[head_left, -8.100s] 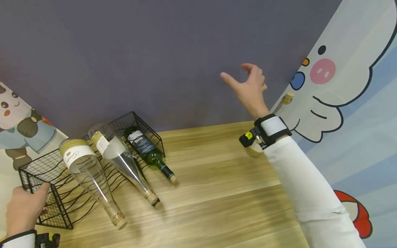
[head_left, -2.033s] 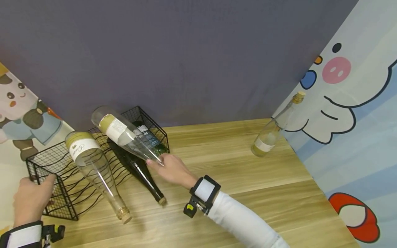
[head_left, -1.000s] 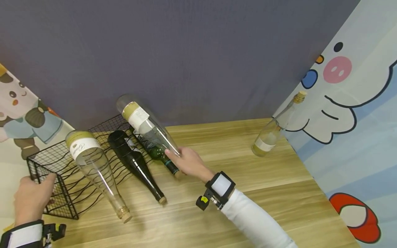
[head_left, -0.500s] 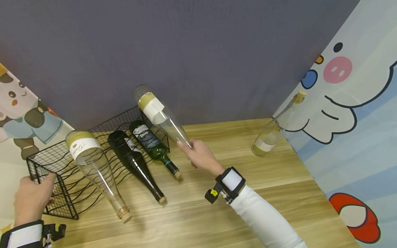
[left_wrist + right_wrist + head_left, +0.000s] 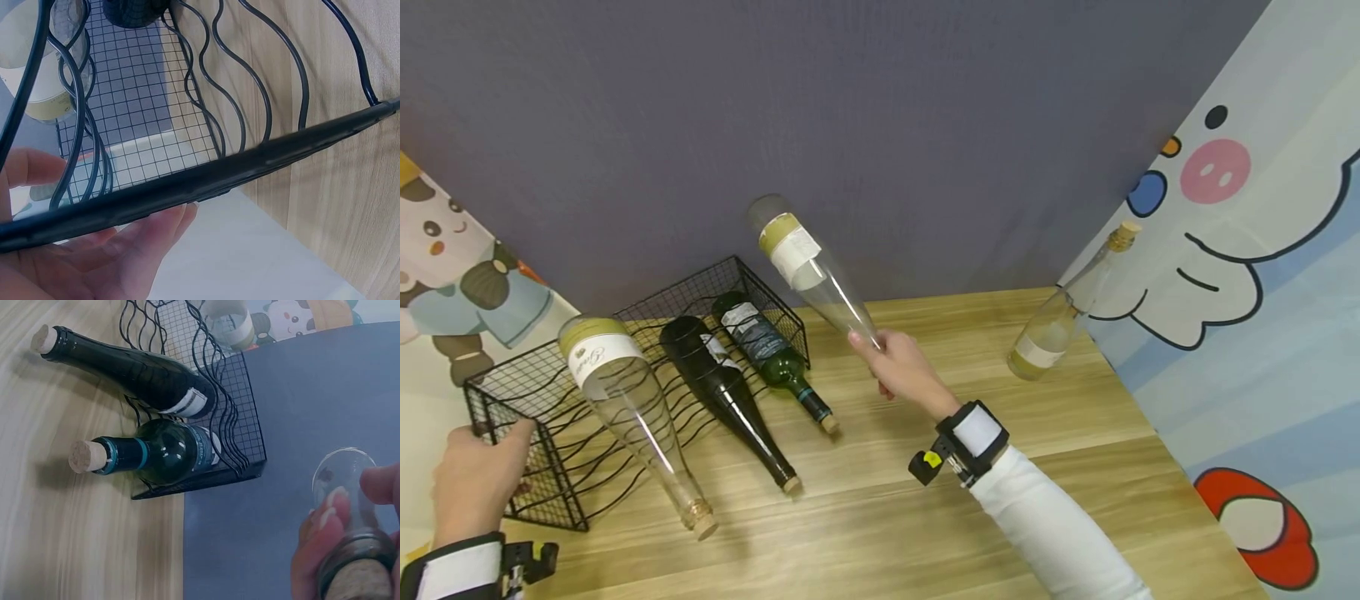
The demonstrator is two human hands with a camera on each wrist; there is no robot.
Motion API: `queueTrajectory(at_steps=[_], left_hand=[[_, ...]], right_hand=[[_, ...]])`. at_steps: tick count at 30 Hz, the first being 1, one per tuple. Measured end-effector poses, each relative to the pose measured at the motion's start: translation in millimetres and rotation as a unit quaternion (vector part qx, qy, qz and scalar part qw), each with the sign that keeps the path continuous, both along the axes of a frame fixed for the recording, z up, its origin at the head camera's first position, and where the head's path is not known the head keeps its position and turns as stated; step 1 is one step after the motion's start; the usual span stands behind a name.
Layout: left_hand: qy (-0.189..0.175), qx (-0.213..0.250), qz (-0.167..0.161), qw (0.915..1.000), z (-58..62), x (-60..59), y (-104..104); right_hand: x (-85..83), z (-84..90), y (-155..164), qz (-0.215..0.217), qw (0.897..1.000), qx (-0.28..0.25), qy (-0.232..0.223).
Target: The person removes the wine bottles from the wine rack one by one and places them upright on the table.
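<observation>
My right hand point(image 5: 904, 367) grips a clear glass bottle point(image 5: 827, 287) by its neck, its labelled base tilted up toward the grey wall. In the right wrist view the cork point(image 5: 361, 581) of this bottle shows just past the fingers. My left hand point(image 5: 478, 479) holds the left end of a black wire rack point(image 5: 580, 521); the left wrist view shows fingers around its bar. Lying in the rack are a clear corked bottle point(image 5: 632, 408), a dark bottle point(image 5: 730, 400) and a green bottle point(image 5: 782, 367) with a dark label, their necks pointing toward me.
Another clear corked bottle point(image 5: 1041, 333) stands upright at the back right of the wooden table point(image 5: 925, 508). A grey wall point(image 5: 880, 150) rises behind the table. Cartoon-printed panels point(image 5: 1247, 275) border the right and left sides.
My right hand has lifted the clear bottle from the rack and carried it rightward past the green bottle, uncovering the dark and green bottles. My left hand stays on the rack.
</observation>
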State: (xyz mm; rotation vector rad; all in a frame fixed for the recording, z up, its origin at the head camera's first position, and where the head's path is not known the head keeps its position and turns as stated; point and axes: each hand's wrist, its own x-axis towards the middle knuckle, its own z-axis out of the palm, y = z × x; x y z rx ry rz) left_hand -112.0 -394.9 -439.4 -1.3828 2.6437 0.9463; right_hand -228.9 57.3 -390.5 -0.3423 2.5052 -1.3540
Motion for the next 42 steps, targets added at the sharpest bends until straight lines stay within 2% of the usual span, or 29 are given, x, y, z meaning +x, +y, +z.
queueTrajectory(at_steps=[14,24,42], left_hand=[[-0.003,-0.003,0.001,1.0,0.4,0.4,0.5],[0.003,-0.009,-0.008,0.9999,0.5,0.9,-0.5],[0.001,-0.006,-0.004,1.0,0.5,0.1,-0.2]], right_hand=[[-3.9,5.9,15.6,-0.037,0.999,-0.015,-0.015],[-7.3,3.3,26.6,-0.051,0.998,-0.021,-0.013],[-11.9,-0.2,58.3,-0.061,0.996,-0.06,-0.012]])
